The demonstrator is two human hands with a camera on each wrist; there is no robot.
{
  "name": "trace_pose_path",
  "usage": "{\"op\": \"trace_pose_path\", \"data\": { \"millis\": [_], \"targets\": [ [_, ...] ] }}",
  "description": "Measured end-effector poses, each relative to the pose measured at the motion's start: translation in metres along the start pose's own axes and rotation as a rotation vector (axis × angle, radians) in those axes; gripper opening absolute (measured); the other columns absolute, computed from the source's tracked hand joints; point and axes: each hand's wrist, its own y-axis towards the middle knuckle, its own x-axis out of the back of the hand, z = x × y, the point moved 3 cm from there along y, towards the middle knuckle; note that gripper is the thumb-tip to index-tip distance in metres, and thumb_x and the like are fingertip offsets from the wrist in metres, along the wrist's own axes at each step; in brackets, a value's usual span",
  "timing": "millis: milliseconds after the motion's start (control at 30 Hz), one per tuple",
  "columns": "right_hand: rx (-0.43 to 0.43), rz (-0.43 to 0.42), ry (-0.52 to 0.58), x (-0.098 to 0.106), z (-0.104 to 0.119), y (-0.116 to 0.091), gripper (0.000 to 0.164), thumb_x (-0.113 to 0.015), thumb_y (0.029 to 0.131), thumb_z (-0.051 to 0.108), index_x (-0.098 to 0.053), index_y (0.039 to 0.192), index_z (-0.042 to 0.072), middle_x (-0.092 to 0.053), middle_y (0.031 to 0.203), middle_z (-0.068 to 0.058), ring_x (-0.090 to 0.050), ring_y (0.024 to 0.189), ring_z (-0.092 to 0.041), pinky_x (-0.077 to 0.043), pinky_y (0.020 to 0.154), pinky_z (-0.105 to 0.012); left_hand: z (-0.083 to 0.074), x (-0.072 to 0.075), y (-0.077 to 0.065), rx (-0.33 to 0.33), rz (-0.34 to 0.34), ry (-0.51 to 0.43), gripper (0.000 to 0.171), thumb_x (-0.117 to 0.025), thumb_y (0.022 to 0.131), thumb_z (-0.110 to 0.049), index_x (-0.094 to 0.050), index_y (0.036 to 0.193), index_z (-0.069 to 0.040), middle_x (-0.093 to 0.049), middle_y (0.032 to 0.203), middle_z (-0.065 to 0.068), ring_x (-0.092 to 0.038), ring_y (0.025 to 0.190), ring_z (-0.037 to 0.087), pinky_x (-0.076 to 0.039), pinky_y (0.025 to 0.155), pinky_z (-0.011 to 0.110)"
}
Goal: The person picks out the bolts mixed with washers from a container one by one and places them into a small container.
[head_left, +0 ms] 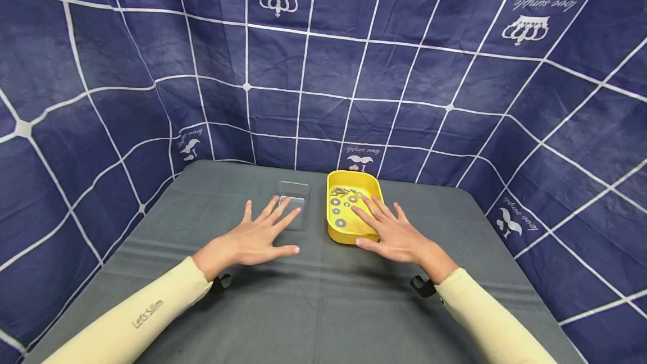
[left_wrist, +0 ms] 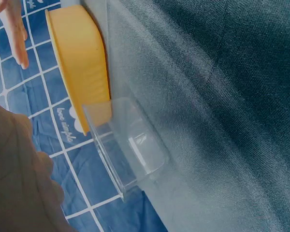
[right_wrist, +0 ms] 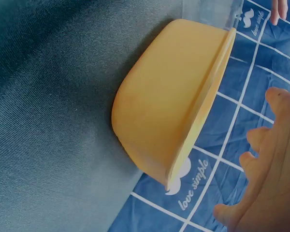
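Note:
Both hands hover palm down above the grey cloth, fingers spread, holding nothing. My left hand is nearest a clear plastic box, and its fingertips overlap the near part of that box in the head view. My right hand hovers over the near right corner of a yellow tray, partly hiding it. Inside the tray lie several flat grey washers and a small pile of screws. From the left wrist, the clear box appears apart from the hand, with the tray beyond.
A grey cloth covers the table. Dark blue curtains with white grid lines stand behind it and on both sides. Each wrist carries a black strap, such as the right strap.

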Motion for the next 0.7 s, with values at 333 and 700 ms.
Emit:
{"op": "trace_pose_path", "data": {
  "millis": [333, 700],
  "targets": [
    [-0.016, 0.013, 0.019, 0.001, -0.002, -0.003, 0.077, -0.040, 0.096, 0.072, -0.017, 0.161, 0.038, -0.006, 0.170, 0.003, -0.005, 0.158, -0.024, -0.006, 0.118, -0.069, -0.006, 0.000, 0.007, -0.022, -0.003, -0.005, 0.093, -0.030, 0.087, -0.086, -0.010, 0.162, -0.034, 0.003, 0.171, 0.000, 0.004, 0.157, 0.029, 0.005, 0.111, 0.077],
    [-0.058, -0.099, 0.033, 0.004, -0.006, 0.005, 0.073, -0.041, 0.094, 0.074, -0.038, 0.156, 0.035, -0.039, 0.161, -0.002, -0.044, 0.143, -0.030, -0.042, 0.105, -0.060, -0.018, 0.003, 0.032, -0.030, -0.110, -0.169, 0.085, -0.039, 0.095, -0.073, -0.022, 0.162, -0.024, -0.011, 0.170, 0.006, -0.014, 0.156, 0.027, -0.021, 0.119, 0.062]
  ]
}}
